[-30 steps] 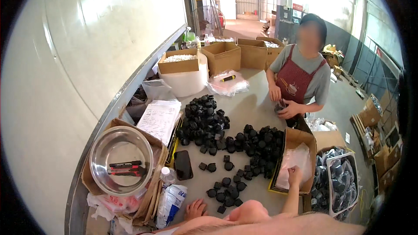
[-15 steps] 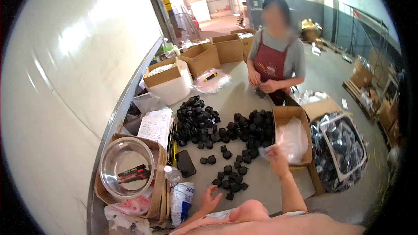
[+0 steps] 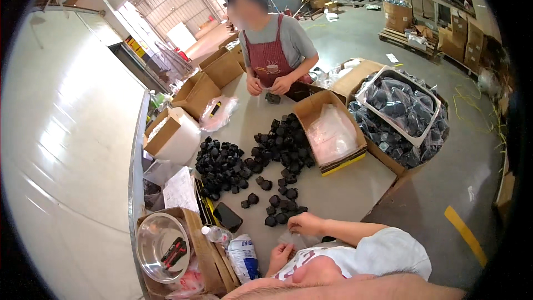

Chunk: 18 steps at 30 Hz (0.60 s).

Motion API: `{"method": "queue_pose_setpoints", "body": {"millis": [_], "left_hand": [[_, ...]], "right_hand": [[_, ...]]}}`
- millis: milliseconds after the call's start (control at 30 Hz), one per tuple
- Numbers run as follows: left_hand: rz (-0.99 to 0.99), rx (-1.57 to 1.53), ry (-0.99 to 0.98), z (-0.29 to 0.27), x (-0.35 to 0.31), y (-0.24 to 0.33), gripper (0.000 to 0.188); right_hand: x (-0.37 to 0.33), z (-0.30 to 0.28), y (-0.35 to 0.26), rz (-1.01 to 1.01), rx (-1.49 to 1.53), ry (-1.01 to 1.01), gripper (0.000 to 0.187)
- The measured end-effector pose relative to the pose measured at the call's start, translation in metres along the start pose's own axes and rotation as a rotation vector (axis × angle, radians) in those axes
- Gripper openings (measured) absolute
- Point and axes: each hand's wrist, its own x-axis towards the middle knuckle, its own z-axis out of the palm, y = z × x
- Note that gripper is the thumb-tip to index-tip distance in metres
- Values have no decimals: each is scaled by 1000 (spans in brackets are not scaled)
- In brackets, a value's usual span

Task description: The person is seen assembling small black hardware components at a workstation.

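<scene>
A small clear plastic bag [image 3: 295,239] is stretched between my two hands, close to my body at the table's near side. My left hand [image 3: 280,258] is closed on the lower left part of the bag. My right hand [image 3: 306,224] pinches its upper edge. Just beyond my right hand lies a small cluster of black, rounded plastic parts [image 3: 282,205]. Larger heaps of the same black parts [image 3: 222,168] spread over the middle of the table. An open cardboard box [image 3: 328,158] of flat clear bags [image 3: 332,133] stands to the right of the heaps.
Across the table a co-worker [image 3: 273,50] in a red apron handles a bag with a dark part [image 3: 272,98]. At left are a steel bowl [image 3: 145,244] with red-black tools, a phone [image 3: 227,217] and a bottle [image 3: 216,235]. A big carton [image 3: 425,150] of bagged parts stands right.
My right hand has come from the box of bags back toward my body with a clear bag. My left hand, open before, now grips it too. The view has swung right.
</scene>
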Motion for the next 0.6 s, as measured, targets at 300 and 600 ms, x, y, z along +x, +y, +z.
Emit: {"method": "queue_pose_setpoints", "body": {"millis": [300,600], "left_hand": [[77,34,16,-7,3,5,19],[279,53,187,-8,8,-2,24]], "right_hand": [[-8,9,-57,-336,-383,165,29],[-2,42,-31,-218,-155,-82,45]]}}
